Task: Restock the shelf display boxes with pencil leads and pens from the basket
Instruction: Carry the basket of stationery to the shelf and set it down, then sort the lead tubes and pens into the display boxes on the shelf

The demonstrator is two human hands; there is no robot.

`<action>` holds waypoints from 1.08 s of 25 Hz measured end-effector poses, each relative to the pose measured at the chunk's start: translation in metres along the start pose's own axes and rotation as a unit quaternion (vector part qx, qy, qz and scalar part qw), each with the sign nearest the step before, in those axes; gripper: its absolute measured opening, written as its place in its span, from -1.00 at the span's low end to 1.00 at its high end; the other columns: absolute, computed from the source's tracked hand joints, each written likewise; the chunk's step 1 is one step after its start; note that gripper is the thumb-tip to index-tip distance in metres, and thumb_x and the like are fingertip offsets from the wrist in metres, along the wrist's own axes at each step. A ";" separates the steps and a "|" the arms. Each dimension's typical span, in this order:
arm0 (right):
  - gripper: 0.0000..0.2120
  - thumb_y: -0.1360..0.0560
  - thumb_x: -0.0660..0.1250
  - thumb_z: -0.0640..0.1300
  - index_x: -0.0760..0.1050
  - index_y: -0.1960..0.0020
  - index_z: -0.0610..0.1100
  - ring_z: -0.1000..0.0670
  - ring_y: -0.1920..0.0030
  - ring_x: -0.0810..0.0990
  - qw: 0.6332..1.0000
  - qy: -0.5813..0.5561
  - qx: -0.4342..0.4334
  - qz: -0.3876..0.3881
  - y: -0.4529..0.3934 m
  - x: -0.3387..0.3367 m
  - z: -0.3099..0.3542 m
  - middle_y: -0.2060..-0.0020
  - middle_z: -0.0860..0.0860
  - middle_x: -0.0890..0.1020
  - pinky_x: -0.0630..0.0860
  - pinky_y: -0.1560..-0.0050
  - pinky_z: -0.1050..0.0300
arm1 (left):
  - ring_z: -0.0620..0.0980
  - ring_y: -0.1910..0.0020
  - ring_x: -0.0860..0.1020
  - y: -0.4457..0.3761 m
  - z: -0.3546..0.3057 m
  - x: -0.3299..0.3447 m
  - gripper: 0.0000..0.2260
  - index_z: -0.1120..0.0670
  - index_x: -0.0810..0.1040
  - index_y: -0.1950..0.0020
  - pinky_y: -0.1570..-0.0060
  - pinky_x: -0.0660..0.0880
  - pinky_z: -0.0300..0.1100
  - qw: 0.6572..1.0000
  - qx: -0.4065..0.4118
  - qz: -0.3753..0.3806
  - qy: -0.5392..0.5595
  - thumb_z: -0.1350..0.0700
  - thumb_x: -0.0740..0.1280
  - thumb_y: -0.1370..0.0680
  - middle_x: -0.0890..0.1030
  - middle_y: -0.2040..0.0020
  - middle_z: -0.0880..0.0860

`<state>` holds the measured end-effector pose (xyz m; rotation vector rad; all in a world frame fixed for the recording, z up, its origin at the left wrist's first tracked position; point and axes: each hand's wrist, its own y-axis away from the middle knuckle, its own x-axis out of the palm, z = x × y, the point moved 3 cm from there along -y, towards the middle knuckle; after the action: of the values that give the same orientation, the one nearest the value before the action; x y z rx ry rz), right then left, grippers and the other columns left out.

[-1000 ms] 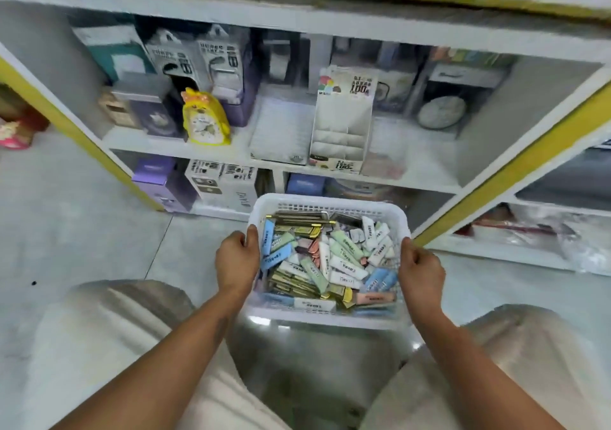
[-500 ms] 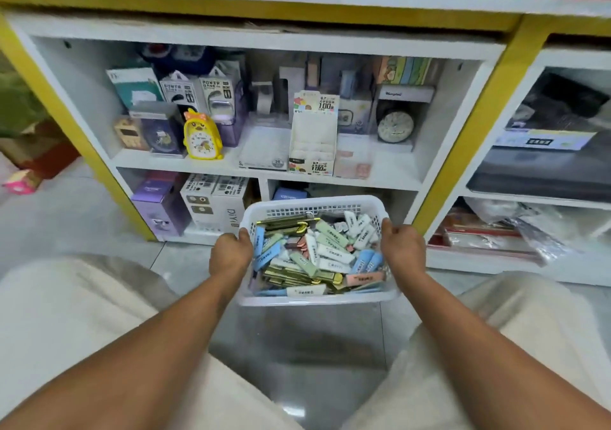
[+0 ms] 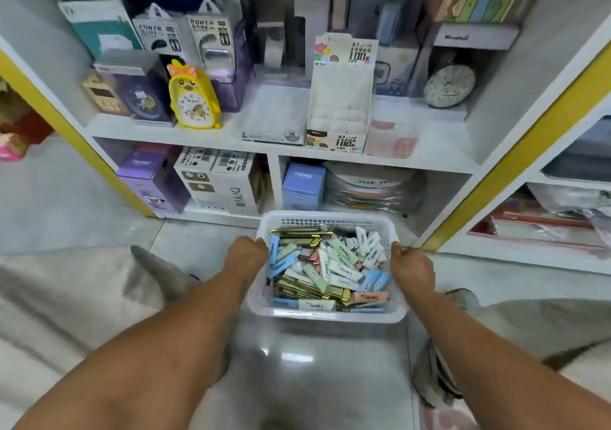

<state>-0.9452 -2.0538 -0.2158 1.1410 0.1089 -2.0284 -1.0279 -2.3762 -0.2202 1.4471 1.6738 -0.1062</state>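
Note:
A white plastic basket (image 3: 325, 316) sits low in front of the shelf, full of small pastel and gold lead cases (image 3: 330, 266). My left hand (image 3: 246, 254) grips its left rim and my right hand (image 3: 411, 264) grips its right rim. On the middle shelf stands an empty white tiered display box (image 3: 340, 99) with a "100" card on top. Left of it lies a flat clear box (image 3: 274, 115) marked 2B, and right of it a clear pink-printed box (image 3: 391, 134).
A yellow chick clock (image 3: 193, 97), power-bank packs (image 3: 205, 36) and a round clock (image 3: 449, 86) crowd the middle shelf. Purple and white cartons (image 3: 224, 181) fill the bottom shelf. My knees flank the basket on the grey tile floor (image 3: 314, 363). A yellow post (image 3: 529, 138) rises at right.
The view has dropped and closed in on the shelf. The basket, held by both hands, has come lower and nearer the bottom shelf.

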 end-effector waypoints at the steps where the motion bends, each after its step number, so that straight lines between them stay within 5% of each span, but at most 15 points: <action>1: -0.53 -0.65 0.16 0.08 0.48 0.26 -0.22 -0.12 0.22 0.46 1.000 0.013 0.013 0.016 -0.009 0.014 -0.008 0.14 -0.26 0.65 0.35 0.15 0.09 | 0.15 0.04 0.58 -0.011 0.006 0.010 -0.73 0.22 0.53 -0.12 0.15 0.43 -0.14 1.000 -0.016 0.018 -0.017 0.02 0.29 -0.59 0.60 -0.14 0.23; 5: -0.52 -0.64 0.12 0.07 0.58 0.02 -0.32 -0.22 0.06 0.62 0.991 0.071 0.046 0.104 -0.036 0.073 -0.040 0.06 -0.26 0.66 0.52 0.03 0.03 | 0.22 -0.05 0.59 -0.042 0.035 0.049 -0.71 0.29 0.53 -0.19 0.10 0.52 -0.10 0.993 -0.069 0.082 -0.054 0.16 0.35 -0.53 0.60 -0.11 0.25; 11: -0.71 -0.61 0.17 -0.05 0.51 0.04 -0.27 -0.17 0.16 0.57 0.974 0.119 0.095 0.170 -0.051 0.122 -0.068 0.09 -0.19 0.61 0.44 0.20 0.11 | 0.09 0.15 0.51 -0.057 0.068 0.082 -0.78 0.23 0.53 -0.14 0.19 0.46 -0.13 0.983 -0.084 0.132 -0.099 0.18 0.31 -0.52 0.52 0.15 0.10; 14: -0.79 -0.59 0.19 -0.15 0.49 -0.09 -0.28 -0.18 -0.01 0.56 0.976 0.157 0.048 0.142 -0.039 0.126 -0.062 -0.08 -0.20 0.56 0.52 0.02 -0.03 | 0.15 -0.07 0.48 -0.052 0.061 0.086 -0.66 0.20 0.41 -0.20 0.02 0.49 -0.02 0.956 0.063 0.054 -0.282 0.16 0.36 -0.46 0.50 -0.11 0.16; 17: -0.67 -0.48 0.26 -0.32 0.45 -0.25 -0.26 -0.19 -0.04 0.50 0.973 0.182 -0.142 0.026 -0.021 0.126 -0.036 -0.13 -0.17 0.49 0.50 -0.02 -0.08 | 0.14 -0.27 0.39 -0.050 0.041 0.103 -0.47 0.15 0.33 -0.33 -0.17 0.43 0.00 0.880 0.296 0.050 -0.368 0.20 0.42 -0.40 0.43 -0.27 0.13; 21: -0.55 -0.42 0.29 -0.40 0.45 -0.31 -0.27 -0.19 -0.08 0.51 0.967 0.150 -0.200 0.049 -0.012 0.142 -0.024 -0.14 -0.18 0.51 0.54 -0.05 -0.11 | 0.16 -0.38 0.34 -0.062 0.033 0.136 -0.29 0.19 0.24 -0.44 -0.39 0.32 -0.01 0.834 0.324 0.164 -0.414 0.04 0.50 -0.42 0.37 -0.37 0.17; 27: -0.61 -0.43 0.24 -0.48 0.52 -0.24 -0.31 -0.23 -0.06 0.59 0.973 0.059 -0.218 0.054 0.001 0.164 -0.032 -0.11 -0.22 0.57 0.62 0.01 -0.14 | 0.16 -0.29 0.33 -0.081 0.039 0.156 -0.31 0.15 0.30 -0.37 -0.25 0.34 0.02 0.776 0.352 0.138 -0.504 -0.05 0.50 -0.37 0.34 -0.28 0.16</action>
<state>-0.9687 -2.1382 -0.3583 0.9615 0.5147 -1.7251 -1.0607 -2.3073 -0.3830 1.6603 0.4961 -1.2265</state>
